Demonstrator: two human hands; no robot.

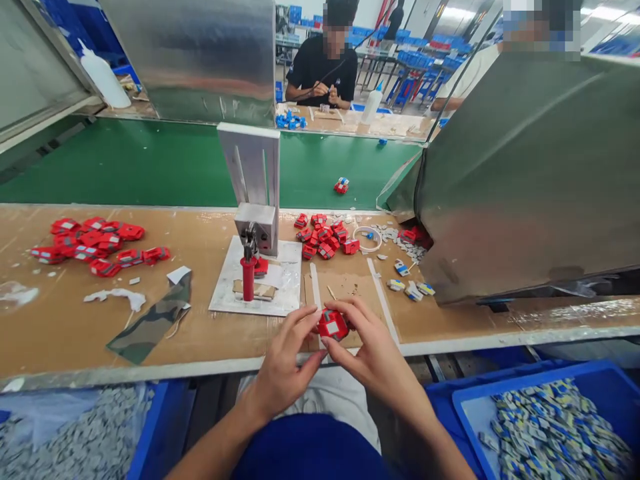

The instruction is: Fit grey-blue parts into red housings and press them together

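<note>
Both of my hands hold one small red plastic part [333, 325] with a white patch, just above the near edge of the workbench [60, 327]. My left hand [287, 363] pinches its left side with thumb and fingers. My right hand [373, 353] grips its right side. Straight ahead stands a small hand press [256, 200] with a red handle [248, 277] on a white base plate [235, 293]. A pile of red parts [325, 237] lies right of the press, and another pile of red parts [97, 245] lies at the far left.
Small grey and blue pieces [413, 288] lie right of the press. A blue bin [555, 427] of grey-blue pieces sits at lower right, a bin of grey pieces [75, 437] at lower left. A green conveyor belt [135, 167] runs behind the bench. Metal guards [525, 173] flank it. Two people work beyond.
</note>
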